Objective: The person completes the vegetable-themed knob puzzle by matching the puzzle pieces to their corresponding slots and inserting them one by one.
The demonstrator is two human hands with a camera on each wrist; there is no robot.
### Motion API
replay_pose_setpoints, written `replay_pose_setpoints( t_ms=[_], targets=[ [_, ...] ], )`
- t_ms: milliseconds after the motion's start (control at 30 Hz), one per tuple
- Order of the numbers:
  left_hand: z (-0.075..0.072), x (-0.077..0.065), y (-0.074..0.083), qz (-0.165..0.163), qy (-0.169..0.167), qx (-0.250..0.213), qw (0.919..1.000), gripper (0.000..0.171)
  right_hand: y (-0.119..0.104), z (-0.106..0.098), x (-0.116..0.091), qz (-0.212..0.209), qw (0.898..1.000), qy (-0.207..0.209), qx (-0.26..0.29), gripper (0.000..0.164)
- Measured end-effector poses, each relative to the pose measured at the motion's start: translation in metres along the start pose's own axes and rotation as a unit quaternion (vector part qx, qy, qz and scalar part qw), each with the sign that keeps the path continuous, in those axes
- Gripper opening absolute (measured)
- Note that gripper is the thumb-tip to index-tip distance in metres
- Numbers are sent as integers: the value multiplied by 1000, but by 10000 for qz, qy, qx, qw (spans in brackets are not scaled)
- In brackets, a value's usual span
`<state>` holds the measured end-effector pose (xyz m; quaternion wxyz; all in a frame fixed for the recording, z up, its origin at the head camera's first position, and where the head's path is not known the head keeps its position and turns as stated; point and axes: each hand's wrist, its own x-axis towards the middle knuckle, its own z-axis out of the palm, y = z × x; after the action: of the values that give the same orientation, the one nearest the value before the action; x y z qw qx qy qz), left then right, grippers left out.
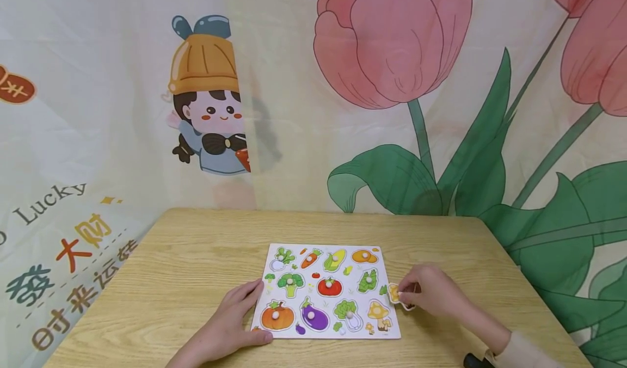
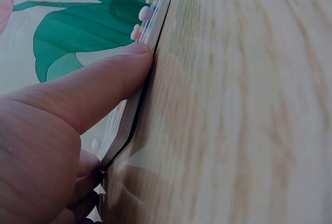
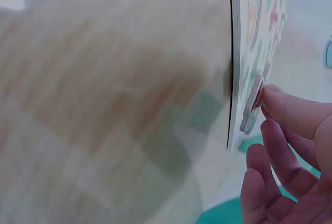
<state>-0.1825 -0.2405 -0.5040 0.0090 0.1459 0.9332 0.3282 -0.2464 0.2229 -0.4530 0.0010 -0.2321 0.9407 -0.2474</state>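
A white wooden knob puzzle board (image 1: 338,302) with vegetable pictures lies on the table. My left hand (image 1: 227,324) rests at its left side, fingers along the left edge and the straight thumb (image 2: 116,73) against the near edge. Just off the board's right edge, my right hand (image 1: 433,292) pinches a yellow mushroom puzzle piece (image 1: 394,293) between thumb and fingertips. In the right wrist view this thin piece (image 3: 252,105) is tilted and overlaps the board, its other fingers loosely bent. The mushroom spot (image 1: 379,311) at the near right corner shows no knob.
Knobbed pieces such as the tomato (image 1: 330,287), the eggplant (image 1: 314,316) and the pumpkin (image 1: 277,316) sit in the board. The wooden table (image 1: 196,259) ends at a printed curtain (image 1: 294,139) behind. A black object (image 1: 475,360) is near the right forearm.
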Motion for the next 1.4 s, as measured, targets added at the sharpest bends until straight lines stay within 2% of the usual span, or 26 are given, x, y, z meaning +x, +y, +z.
replay_pose_setpoints(
  t_ms=[133, 400, 567, 800, 1400],
  targets=[
    [1, 0, 0, -48, -18, -40, 10000, 116, -11, 11, -2, 220, 9997, -41, 132, 11],
    [1, 0, 0, -22, -5, -51, 10000, 116, -20, 28, -2, -108, 9999, -17, 123, 11],
    [1, 0, 0, -33, -18, -47, 10000, 116, -24, 34, -2, -128, 9998, 66, 133, 14],
    [0, 0, 1, -60, -35, -76, 9999, 118, -31, 39, 0, 27, 9998, 52, 168, 15],
    [1, 0, 1, -62, -43, -79, 9999, 118, -30, 45, -1, 6, 9994, 32, 352, 15]
  ],
)
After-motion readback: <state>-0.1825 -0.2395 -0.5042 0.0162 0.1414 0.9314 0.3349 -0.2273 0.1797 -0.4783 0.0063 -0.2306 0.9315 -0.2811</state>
